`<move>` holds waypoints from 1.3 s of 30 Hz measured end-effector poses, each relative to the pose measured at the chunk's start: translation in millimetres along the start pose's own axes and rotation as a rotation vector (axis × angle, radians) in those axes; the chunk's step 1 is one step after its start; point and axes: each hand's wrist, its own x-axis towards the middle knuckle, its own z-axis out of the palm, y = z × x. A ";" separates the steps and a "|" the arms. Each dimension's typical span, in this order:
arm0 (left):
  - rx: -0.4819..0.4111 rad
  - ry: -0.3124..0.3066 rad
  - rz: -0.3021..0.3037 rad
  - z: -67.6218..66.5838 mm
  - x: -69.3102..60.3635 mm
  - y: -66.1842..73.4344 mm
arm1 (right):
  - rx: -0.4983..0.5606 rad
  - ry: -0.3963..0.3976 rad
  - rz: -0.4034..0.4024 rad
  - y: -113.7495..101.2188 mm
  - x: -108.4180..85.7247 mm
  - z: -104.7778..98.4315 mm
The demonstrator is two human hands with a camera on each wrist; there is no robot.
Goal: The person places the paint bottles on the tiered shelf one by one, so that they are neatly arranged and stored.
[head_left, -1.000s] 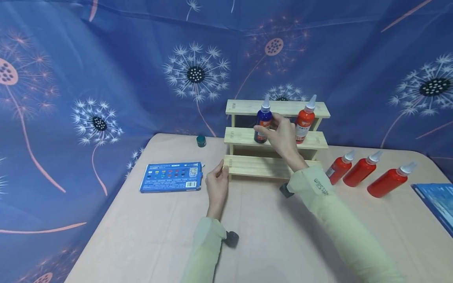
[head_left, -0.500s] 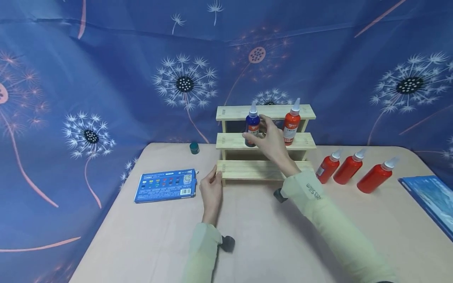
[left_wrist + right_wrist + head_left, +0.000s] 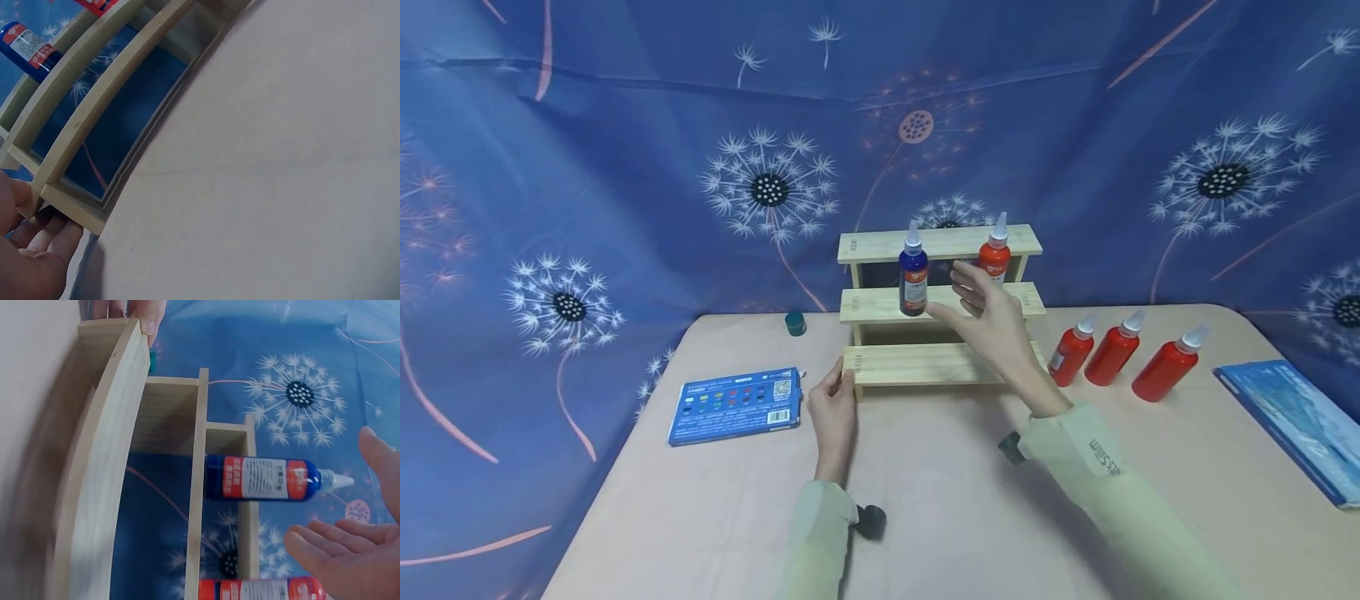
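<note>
A three-tier wooden shelf stands on the table. My left hand grips the left end of its lowest tier; in the left wrist view the thumb and fingers close on the board's end and side support. On the middle tier a dark blue squeeze bottle stands upright, its orange-and-white label facing front. My right hand is just right of it, fingers spread and apart from the bottle. Behind that hand, a red squeeze bottle on the same tier is partly hidden.
Three red squeeze bottles stand on the table right of the shelf. A blue picture-covered pad lies at the far right. Left of the shelf are a blue watercolor paint box and a small dark green jar.
My right hand has let go of the blue bottle and drawn back to the right. The bottle stays on the middle tier. My left hand keeps its hold; the head view has shifted.
</note>
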 end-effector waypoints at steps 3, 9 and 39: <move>0.006 0.002 -0.002 -0.3 -0.2 0.0 | 0.012 0.017 -0.005 3.5 -11.5 -9.3; 0.004 -0.004 -0.006 0.3 -0.5 0.9 | 0.008 0.037 0.007 15.4 -34.5 -28.2; 0.028 -0.044 -0.057 -4.0 0.2 1.5 | -0.211 0.195 0.248 90.6 -109.7 -108.2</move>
